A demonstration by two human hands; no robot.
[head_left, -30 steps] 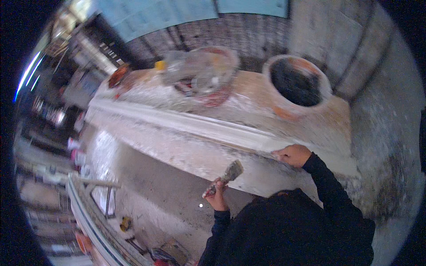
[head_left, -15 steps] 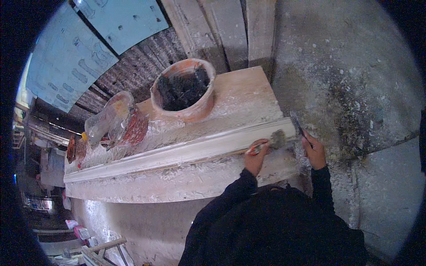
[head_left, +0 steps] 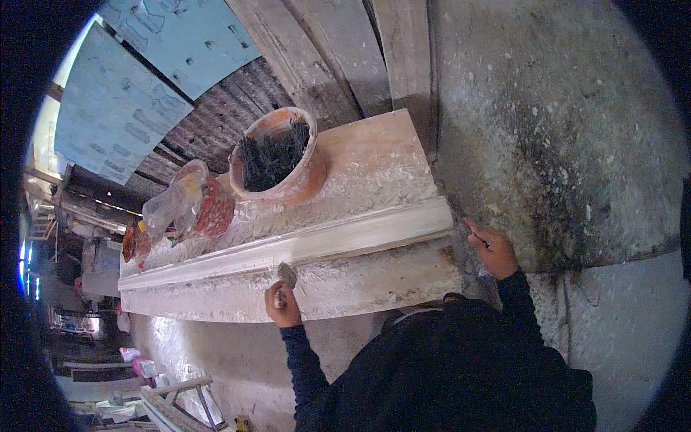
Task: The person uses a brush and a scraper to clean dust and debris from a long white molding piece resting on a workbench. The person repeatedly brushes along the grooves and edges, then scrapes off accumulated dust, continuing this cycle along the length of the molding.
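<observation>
My left hand [head_left: 282, 304] is closed around the handle of a short tool with a flat grey head [head_left: 287, 274]; whether that head is bristle or blade I cannot make out. It hovers by the front edge of a long white moulding [head_left: 324, 236], which runs along a splattered wooden bench [head_left: 360, 277]. Just past the moulding's right end, my right hand [head_left: 495, 250] grips a slim dark-handled knife-like tool [head_left: 476, 234]. Its blade is hard to see against the wall.
Behind the moulding stands an orange bucket [head_left: 311, 173] holding a dark bristly mass. To its left are a red tub with clear plastic [head_left: 209, 205] and a smaller reddish container [head_left: 133, 241]. A stained wall [head_left: 533, 144] closes off the right; a wooden frame [head_left: 180, 403] sits below left.
My left hand has moved well to the left along the moulding with its tool. The right hand has shifted slightly left and down, still holding its tool. The view has turned a little.
</observation>
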